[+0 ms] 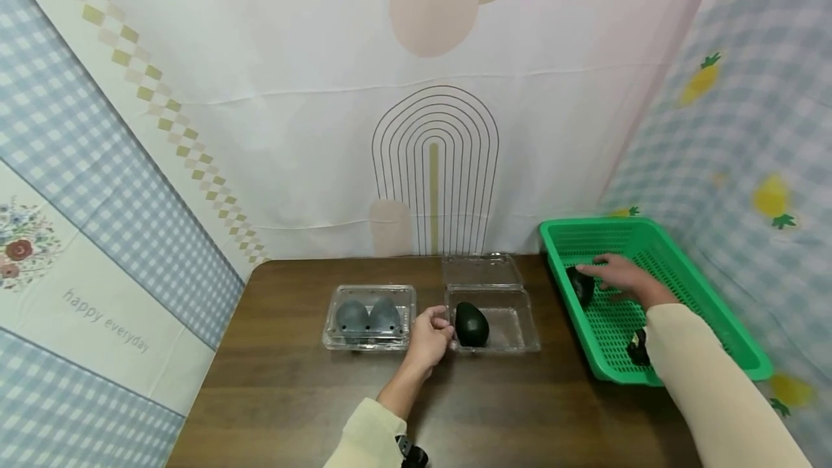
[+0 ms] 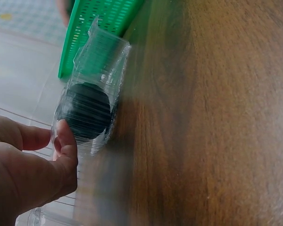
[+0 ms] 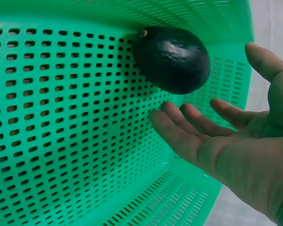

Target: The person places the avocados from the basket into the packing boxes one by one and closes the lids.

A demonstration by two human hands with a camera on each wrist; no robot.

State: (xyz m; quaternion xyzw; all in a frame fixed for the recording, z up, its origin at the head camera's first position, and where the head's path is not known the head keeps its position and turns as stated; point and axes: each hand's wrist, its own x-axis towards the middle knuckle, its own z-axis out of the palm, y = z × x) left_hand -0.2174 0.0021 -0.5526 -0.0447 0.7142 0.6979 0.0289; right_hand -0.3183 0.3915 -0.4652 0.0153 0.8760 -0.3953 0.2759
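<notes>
Head view shows us the dark avocado point(image 1: 581, 284) lying on the floor of the green perforated basket point(image 1: 734, 331), toward its far left wall, at the right side of the brown table point(image 1: 286, 396). Our right hand point(image 1: 620, 276) is spread over it with fingers loose and open; from the right wrist view, the avocado point(image 3: 172, 59) rests against the curved basket wall point(image 3: 61, 117) and the fingertips point(image 3: 179, 134) sit just short of it, holding nothing, the thumb raised apart from the rest. We cannot tell from the head view whether any finger touches the fruit. A second dark avocado point(image 1: 637, 347) lies nearer us in the same basket, partly hidden behind our right sleeve point(image 1: 708, 381).

Left of the basket stands an open clear clamshell box point(image 1: 503, 323) with its lid tipped back toward the wall; one avocado point(image 1: 471, 323) sits in its left half. Our left hand point(image 1: 429, 338) grips the left edge of this box, thumb and fingers curled on the plastic rim. The left wrist view, though blurred, shows the thumb point(image 2: 66, 141) pressed on the clear plastic right beside that avocado point(image 2: 87, 110).

Further left, just beside the hand, a closed clear box point(image 1: 370, 316) holds two grey-looking fruits side by side. Patterned cloth hangs behind and to both sides of the table.
</notes>
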